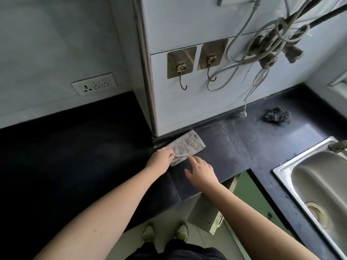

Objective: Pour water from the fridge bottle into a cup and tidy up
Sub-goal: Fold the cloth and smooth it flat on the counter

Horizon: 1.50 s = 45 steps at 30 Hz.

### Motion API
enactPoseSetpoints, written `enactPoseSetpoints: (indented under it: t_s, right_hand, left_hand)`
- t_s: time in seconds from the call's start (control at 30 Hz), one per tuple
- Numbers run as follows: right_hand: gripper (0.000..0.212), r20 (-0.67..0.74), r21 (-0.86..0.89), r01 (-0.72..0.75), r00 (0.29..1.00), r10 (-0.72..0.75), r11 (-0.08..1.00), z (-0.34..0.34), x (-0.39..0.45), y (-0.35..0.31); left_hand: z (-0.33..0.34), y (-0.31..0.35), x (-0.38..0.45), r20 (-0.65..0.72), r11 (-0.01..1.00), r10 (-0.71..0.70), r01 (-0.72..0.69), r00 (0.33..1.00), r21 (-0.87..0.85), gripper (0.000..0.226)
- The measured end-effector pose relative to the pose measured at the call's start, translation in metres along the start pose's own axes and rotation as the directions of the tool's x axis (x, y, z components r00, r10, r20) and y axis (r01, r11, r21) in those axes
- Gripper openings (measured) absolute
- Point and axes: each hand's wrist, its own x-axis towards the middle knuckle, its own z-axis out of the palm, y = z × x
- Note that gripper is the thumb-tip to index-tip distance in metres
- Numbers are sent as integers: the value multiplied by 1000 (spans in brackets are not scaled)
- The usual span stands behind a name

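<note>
A grey textured cloth (185, 145) lies folded on the black countertop (75, 147), close to the wall corner. My left hand (160, 157) grips the cloth's near left edge with curled fingers. My right hand (201, 170) hovers just right of the cloth's near end, fingers spread and relaxed, holding nothing. No bottle and no cup are in view.
A steel sink (319, 184) is set in the counter at the right. A dark steel-wool scrubber (277, 115) lies near the back wall. Two metal hooks (183, 76) and hanging cables (262, 53) are on the wall. A wall socket (93, 83) sits at the left.
</note>
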Motion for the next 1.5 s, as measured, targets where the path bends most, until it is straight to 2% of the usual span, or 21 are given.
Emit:
enactPoseSetpoints:
  t_s: [0.1, 0.17, 0.3, 0.4, 0.6, 0.77, 0.87, 0.97, 1.07, 1.17, 1.27, 1.37, 1.5]
  right_hand:
    - [61, 28, 62, -21, 999, 19, 998, 4, 2, 2]
    - [61, 47, 109, -40, 998, 35, 993, 7, 3, 3]
    - [61, 44, 160, -67, 997, 60, 985, 14, 6, 2]
    - [64, 20, 113, -65, 998, 63, 991, 19, 11, 2]
    - [55, -54, -124, 39, 997, -46, 991, 36, 17, -6]
    - [17, -236, -156, 33, 969, -69, 987, 41, 24, -5]
    - [15, -230, -68, 35, 972, -49, 997, 33, 26, -2]
    - [15, -231, 173, 56, 973, -15, 983, 23, 20, 1]
    - [8, -202, 498, 25, 975, 88, 867, -2, 10, -1]
    - [15, -163, 669, -43, 965, 203, 742, -20, 10, 3]
    - [21, -64, 868, -94, 952, 298, 488, -32, 12, 7]
    - [25, 24, 970, -89, 961, 276, 228, -44, 8, 4]
    - [23, 19, 991, -41, 984, 179, 124, -63, -3, -8]
  left_hand:
    - [-4, 5, -6, -8, 994, -15, 14, 1000, -111, 13]
    - [-6, 10, -10, -8, 968, -40, 37, 999, -247, 10]
    - [-13, 24, -15, -6, 864, -105, 88, 994, -496, 6]
    - [-23, 31, -18, -8, 770, -163, 122, 987, -626, 9]
    - [-38, 28, -23, -26, 730, -191, 124, 981, -672, 12]
    - [-41, 17, -31, -35, 730, -223, 143, 974, -669, 13]
    - [-41, 14, -34, -28, 717, -240, 158, 970, -679, 13]
    - [-41, 16, -34, -40, 695, -253, 153, 967, -703, 9]
    - [-38, 20, -34, -55, 678, -254, 137, 966, -722, 12]
    - [-32, 22, -34, -77, 692, -233, 110, 969, -714, 11]
    - [-25, 21, -36, -93, 740, -217, 102, 972, -665, 29]
    - [-14, 21, -40, -199, 802, -155, 6, 968, -597, 47]
    - [-3, 26, -44, -283, 883, -116, -32, 952, -468, 64]
